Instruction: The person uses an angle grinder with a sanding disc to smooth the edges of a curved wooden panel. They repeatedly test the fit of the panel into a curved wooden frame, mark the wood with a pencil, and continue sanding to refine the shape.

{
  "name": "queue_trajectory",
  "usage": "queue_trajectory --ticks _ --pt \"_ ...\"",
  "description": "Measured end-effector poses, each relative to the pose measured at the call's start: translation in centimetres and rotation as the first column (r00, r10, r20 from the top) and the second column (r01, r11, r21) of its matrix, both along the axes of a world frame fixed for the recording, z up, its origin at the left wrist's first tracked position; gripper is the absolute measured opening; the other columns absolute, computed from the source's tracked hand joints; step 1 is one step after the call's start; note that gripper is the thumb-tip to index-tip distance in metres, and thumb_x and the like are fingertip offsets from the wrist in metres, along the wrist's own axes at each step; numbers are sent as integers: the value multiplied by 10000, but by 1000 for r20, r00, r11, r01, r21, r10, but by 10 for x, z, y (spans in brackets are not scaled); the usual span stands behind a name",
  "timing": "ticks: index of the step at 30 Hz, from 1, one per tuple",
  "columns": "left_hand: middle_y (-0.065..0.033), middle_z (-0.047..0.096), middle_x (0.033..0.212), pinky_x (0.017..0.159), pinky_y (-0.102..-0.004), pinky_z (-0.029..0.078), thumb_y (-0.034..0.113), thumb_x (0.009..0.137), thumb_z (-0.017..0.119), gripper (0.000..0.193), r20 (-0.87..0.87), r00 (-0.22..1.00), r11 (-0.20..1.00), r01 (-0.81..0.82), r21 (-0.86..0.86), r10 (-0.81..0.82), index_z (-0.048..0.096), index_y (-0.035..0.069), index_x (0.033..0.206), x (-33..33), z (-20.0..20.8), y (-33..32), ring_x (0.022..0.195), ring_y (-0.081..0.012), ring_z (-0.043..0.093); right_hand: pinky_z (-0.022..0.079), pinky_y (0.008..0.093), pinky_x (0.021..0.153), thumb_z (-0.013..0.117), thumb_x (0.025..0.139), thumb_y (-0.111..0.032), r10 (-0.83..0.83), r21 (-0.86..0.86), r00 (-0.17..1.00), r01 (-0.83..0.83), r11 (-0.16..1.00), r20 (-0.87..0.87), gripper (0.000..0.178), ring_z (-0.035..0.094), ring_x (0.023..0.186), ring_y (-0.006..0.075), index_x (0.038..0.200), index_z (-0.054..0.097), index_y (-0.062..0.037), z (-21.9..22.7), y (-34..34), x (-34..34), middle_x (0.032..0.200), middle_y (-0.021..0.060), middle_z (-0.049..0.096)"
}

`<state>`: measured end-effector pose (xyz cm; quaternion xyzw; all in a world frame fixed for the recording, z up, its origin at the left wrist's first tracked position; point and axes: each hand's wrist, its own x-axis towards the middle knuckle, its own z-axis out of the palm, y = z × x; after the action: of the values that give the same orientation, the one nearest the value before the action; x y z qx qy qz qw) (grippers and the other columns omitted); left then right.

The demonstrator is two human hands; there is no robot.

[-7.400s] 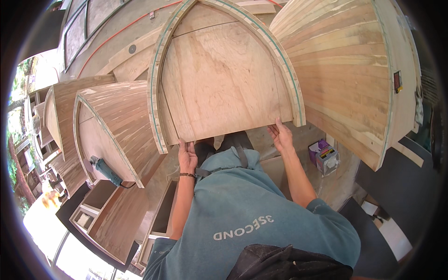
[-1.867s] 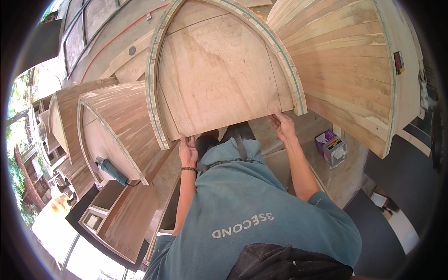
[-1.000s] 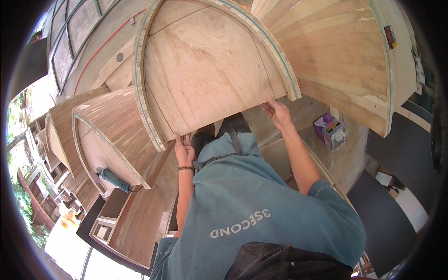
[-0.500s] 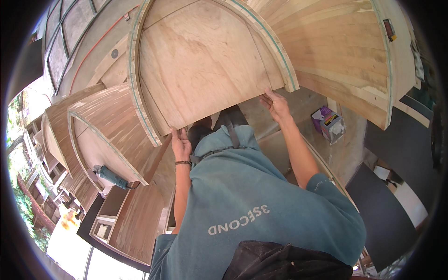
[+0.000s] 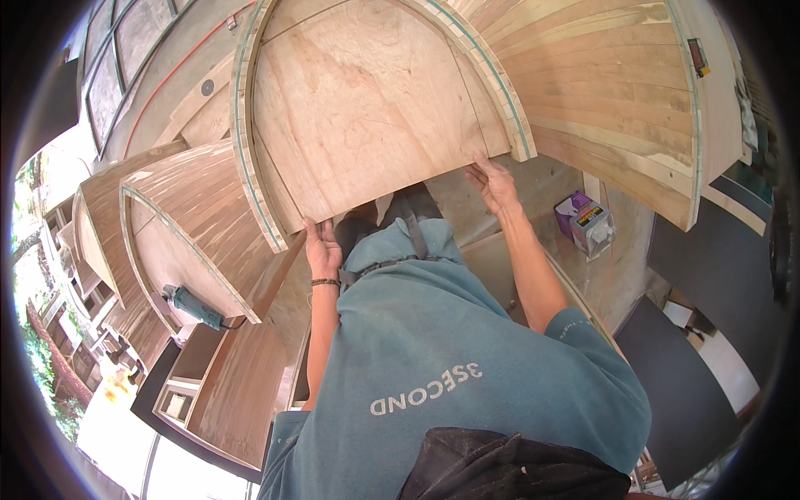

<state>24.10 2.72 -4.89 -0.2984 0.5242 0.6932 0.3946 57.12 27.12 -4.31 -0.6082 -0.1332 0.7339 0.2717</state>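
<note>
In front of me is a wooden panel [image 5: 375,100] with an arched rim of small wooden blocks and a green line along it. My left hand [image 5: 322,250] grips its near edge at the left corner, thumb on the face and fingers partly hidden. Toward the right corner my right hand [image 5: 494,185] holds the same edge, thumb on top and the other fingers curled at the underside. The panel's far end runs out of the picture.
A curved slatted wooden piece [image 5: 596,100] stands to the right. A purple and grey box [image 5: 585,223] sits on the floor below it. At left, a green power tool [image 5: 193,307] rests on another arched wooden piece [image 5: 162,250]. Dark boards [image 5: 671,375] lie at lower right.
The whole picture has shifted slightly. Both hands keep their hold on the panel's near edge, with no clear movement of the panel.
</note>
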Motion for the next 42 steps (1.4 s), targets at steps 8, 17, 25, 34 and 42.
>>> queue_trajectory --ticks 8,17,25,34,42 --pt "-66 628 1368 1071 -262 556 311 1022 636 471 1 1000 1000 -5 -22 5 559 31 1393 2 6 5 1270 -183 604 609 305 810 846 891 -280 -2 6 1000 2 1000 15 450 705 961 203 1167 675 31 3 -1 -2 1080 102 705" --pt "-85 592 1416 1180 -293 463 325 1035 611 517 -26 999 1000 21 -21 -22 509 3 1426 4 10 8 1349 -191 540 605 316 829 844 893 -288 -13 20 1000 12 1000 26 448 700 998 222 1157 673 32 4 -2 -4 1088 105 703" --pt "-94 564 1468 1227 -312 407 336 1015 636 576 -38 999 998 11 -56 -13 485 2 1460 6 13 11 1400 -194 502 613 315 817 849 888 -271 -20 26 1000 20 999 13 429 705 985 227 1134 674 34 1 -3 -3 1079 111 705" --pt "-107 558 1475 1224 -316 416 327 1003 658 597 -47 999 1000 -10 -22 9 478 -11 1461 7 9 8 1406 -209 498 616 310 813 847 890 -261 -23 26 999 22 999 23 432 705 969 228 1134 670 48 4 -2 -4 1072 122 701" --pt "-77 585 1432 1197 -292 446 322 995 674 550 -34 999 1000 -11 -6 11 523 7 1419 9 11 11 1352 -201 546 601 331 844 832 905 -257 -19 29 1000 18 999 20 435 699 1005 230 1172 660 42 2 0 0 1098 125 693"
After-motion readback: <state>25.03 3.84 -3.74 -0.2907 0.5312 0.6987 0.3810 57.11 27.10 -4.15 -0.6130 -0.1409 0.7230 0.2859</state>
